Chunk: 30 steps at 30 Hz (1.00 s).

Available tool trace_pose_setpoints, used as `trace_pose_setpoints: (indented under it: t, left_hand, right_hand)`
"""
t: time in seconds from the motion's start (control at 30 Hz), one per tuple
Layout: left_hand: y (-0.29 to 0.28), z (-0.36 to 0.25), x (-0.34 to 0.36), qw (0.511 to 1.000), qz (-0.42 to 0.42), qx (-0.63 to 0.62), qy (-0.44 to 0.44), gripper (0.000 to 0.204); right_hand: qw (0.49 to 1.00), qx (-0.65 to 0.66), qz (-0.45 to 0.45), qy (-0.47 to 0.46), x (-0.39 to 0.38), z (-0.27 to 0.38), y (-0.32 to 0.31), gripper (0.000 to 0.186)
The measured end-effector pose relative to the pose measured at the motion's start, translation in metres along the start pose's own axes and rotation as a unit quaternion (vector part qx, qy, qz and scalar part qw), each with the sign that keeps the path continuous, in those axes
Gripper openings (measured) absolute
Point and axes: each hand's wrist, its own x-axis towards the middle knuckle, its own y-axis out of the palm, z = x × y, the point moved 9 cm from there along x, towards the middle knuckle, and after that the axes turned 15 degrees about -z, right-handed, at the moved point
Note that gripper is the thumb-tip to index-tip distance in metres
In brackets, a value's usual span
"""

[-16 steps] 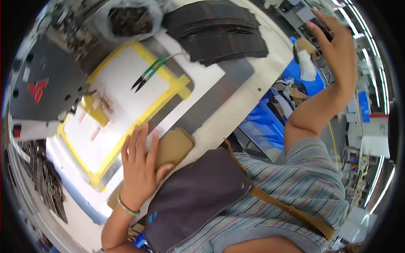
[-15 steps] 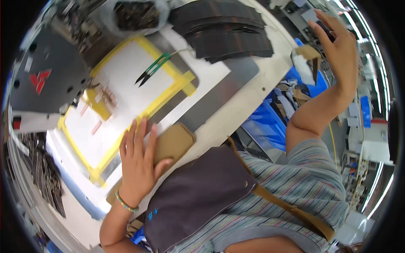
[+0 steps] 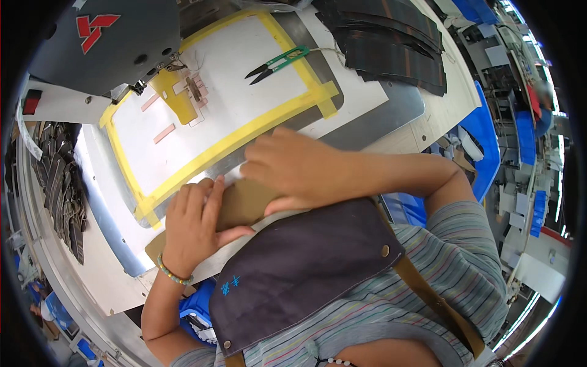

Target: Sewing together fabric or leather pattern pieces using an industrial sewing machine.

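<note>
A tan, round-cornered flat pad (image 3: 249, 200) lies along the near edge of the work table. My left hand (image 3: 194, 220) rests flat over its left part, fingers stretched out and thumb spread. Across its right part lies my right hand (image 3: 290, 168), with the fingers curled under and the thumb toward the near edge. Whatever those curled fingers may hold is hidden. Beyond both hands is a white sheet (image 3: 235, 79) bordered with yellow tape. Green-handled thread snips (image 3: 281, 64) lie on it, apart from my hands.
A dark grey sewing machine head (image 3: 116, 46) stands at the far left above a yellow plate (image 3: 174, 101). Dark striped pieces (image 3: 391, 49) are stacked at the far right. Dark strips (image 3: 61, 183) hang in a bunch at the left. A blue bin (image 3: 483, 147) stands beyond the table's right edge.
My right hand has come down from its raised place at the far right onto the tan pad. My left hand stays on the pad. The whole view has shifted.
</note>
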Motion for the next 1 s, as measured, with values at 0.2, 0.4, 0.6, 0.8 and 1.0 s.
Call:
trace_pose_setpoints:
  t: [0.2,0.4,0.6,0.8,1.0]
  left_hand:
    - [-0.005,-0.008,0.001,0.999,-0.007,-0.037,-0.014,0.085]
    - [-0.006,0.029,-0.021,0.879,0.16,-0.331,-0.304,0.072]
    - [-0.056,0.106,-0.05,0.873,0.113,-0.274,-0.386,0.073]
    - [-0.092,0.112,-0.018,0.971,0.051,0.123,-0.199,0.063]
    - [-0.032,0.068,0.046,0.988,-0.05,0.001,-0.147,0.054]
  right_hand:
    - [0.995,0.096,-0.003,-0.029,0.001,0.01,0.011,0.043]
    - [0.962,0.26,0.067,0.052,0.023,-0.003,-0.002,0.038]
    - [0.964,0.231,0.005,0.13,0.048,-0.04,-0.001,0.05]
    - [0.992,0.091,-0.066,0.056,0.053,-0.068,-0.002,0.045]
    - [0.992,0.098,-0.082,-0.006,0.055,-0.07,0.0,0.032]
